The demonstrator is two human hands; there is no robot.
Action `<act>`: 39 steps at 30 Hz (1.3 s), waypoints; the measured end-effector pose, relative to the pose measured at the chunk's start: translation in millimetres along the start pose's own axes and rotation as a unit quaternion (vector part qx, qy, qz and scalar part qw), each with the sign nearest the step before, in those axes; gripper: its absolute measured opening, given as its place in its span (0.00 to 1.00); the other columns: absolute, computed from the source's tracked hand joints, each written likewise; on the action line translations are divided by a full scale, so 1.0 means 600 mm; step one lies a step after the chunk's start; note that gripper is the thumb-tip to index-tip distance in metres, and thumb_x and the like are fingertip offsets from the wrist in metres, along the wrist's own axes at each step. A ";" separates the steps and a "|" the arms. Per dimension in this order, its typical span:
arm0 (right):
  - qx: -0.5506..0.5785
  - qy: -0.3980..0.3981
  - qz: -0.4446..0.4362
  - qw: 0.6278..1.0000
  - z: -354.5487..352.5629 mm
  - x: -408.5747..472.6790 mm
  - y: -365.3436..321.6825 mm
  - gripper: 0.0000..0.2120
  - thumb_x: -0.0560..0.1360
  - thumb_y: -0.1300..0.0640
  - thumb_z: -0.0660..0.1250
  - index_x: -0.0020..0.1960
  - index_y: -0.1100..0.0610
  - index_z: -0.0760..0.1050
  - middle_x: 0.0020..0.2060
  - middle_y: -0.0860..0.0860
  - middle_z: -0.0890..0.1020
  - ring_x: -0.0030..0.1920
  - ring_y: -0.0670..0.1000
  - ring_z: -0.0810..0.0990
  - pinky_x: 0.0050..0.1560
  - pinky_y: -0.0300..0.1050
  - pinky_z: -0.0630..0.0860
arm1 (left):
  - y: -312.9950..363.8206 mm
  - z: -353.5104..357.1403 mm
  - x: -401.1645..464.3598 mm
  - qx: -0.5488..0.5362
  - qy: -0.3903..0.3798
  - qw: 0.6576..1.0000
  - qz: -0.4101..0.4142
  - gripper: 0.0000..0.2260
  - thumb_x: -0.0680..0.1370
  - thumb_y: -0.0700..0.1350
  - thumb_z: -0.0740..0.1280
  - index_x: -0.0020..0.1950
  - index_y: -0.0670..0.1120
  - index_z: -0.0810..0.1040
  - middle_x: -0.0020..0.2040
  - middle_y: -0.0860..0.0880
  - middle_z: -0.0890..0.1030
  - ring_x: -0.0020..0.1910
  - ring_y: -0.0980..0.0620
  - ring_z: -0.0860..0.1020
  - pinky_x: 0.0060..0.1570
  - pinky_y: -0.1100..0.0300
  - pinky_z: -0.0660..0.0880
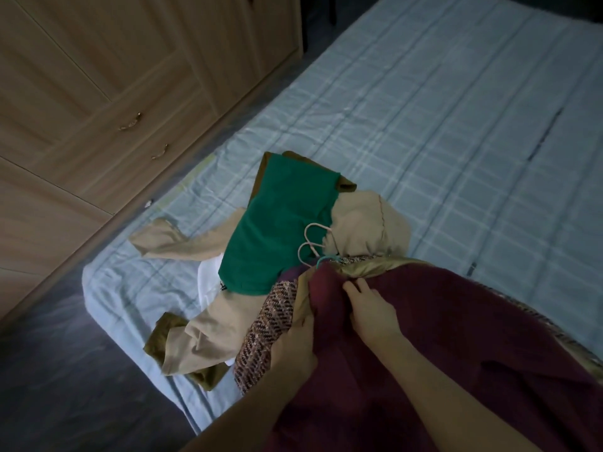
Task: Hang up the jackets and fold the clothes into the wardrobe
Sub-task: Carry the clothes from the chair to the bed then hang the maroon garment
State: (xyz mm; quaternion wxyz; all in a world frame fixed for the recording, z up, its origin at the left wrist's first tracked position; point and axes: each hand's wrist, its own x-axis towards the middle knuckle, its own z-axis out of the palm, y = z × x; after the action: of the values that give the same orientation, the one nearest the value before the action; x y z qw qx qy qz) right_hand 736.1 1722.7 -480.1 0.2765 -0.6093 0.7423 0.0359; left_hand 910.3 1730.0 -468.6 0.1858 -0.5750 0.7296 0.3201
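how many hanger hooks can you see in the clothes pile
3. Two pale pink wire hanger hooks lie side by side on the folded green garment, and one teal hanger hook pokes out just beyond the maroon jacket. More hangers may be buried under the clothes.

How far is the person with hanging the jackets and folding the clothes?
Nothing looks done: the wardrobe doors are closed, and the green garment and beige garment lie unfolded on the bed. In hand: the left hand and right hand grip the maroon jacket beside the hangers. Hanging it and folding the pile remain.
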 end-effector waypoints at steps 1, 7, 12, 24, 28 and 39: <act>-0.002 0.005 0.002 1.000 -0.003 -0.006 -0.002 0.23 0.76 0.63 0.59 0.68 0.48 0.63 0.63 0.49 0.69 0.56 0.54 0.74 0.44 0.51 0.76 | 0.000 -0.001 -0.005 0.010 -0.001 1.000 0.019 0.33 0.73 0.41 0.66 0.75 0.52 0.56 0.68 0.48 0.72 0.57 0.44 0.78 0.52 0.51 0.77; -0.021 0.068 -0.021 0.997 -0.041 -0.081 -0.013 0.22 0.75 0.61 0.61 0.67 0.47 0.67 0.61 0.45 0.72 0.52 0.52 0.80 0.39 0.48 0.75 | -0.004 0.004 -0.043 -0.034 0.008 0.995 0.096 0.33 0.72 0.47 0.66 0.74 0.51 0.58 0.72 0.50 0.61 0.67 0.47 0.66 0.58 0.51 0.73; -0.046 0.137 -0.026 0.989 -0.113 -0.165 -0.039 0.21 0.73 0.60 0.62 0.65 0.47 0.69 0.56 0.43 0.74 0.49 0.50 0.80 0.32 0.45 0.69 | -0.008 -0.016 -0.094 -0.188 0.052 0.953 0.230 0.33 0.75 0.61 0.60 0.78 0.55 0.55 0.78 0.57 0.55 0.78 0.56 0.52 0.75 0.61 0.52; -0.128 0.321 -0.065 0.936 -0.282 -0.373 -0.207 0.23 0.65 0.59 0.70 0.58 0.45 0.72 0.46 0.42 0.78 0.34 0.50 0.81 0.21 0.41 0.63 | -0.031 -0.226 -0.311 -0.340 0.029 0.872 0.351 0.11 0.75 0.57 0.68 0.56 0.60 0.77 0.57 0.54 0.81 0.57 0.57 0.78 0.59 0.58 0.74; -0.161 0.403 -0.092 0.896 -0.348 -0.448 -0.314 0.16 0.62 0.56 0.63 0.49 0.47 0.70 0.38 0.43 0.78 0.25 0.50 0.77 0.19 0.37 0.55 | -0.078 -0.310 -0.392 -0.295 0.078 0.866 0.397 0.20 0.70 0.60 0.71 0.61 0.60 0.75 0.55 0.59 0.81 0.54 0.65 0.78 0.58 0.60 0.75; -0.157 0.417 -0.155 0.882 -0.435 -0.552 -0.672 0.09 0.70 0.53 0.64 0.50 0.50 0.75 0.40 0.44 0.76 0.38 0.51 0.78 0.34 0.45 0.72 | -0.357 -0.550 -0.625 -0.001 0.378 0.842 0.384 0.17 0.74 0.65 0.59 0.56 0.56 0.71 0.47 0.56 0.81 0.47 0.53 0.79 0.43 0.52 0.76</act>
State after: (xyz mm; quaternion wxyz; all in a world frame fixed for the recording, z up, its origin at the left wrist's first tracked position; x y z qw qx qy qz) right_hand 1048.1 1811.1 5.2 -0.1557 -0.7106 0.6699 -0.1484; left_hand 1248.9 1746.4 -43.6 -0.2429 -0.3252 0.9053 0.1251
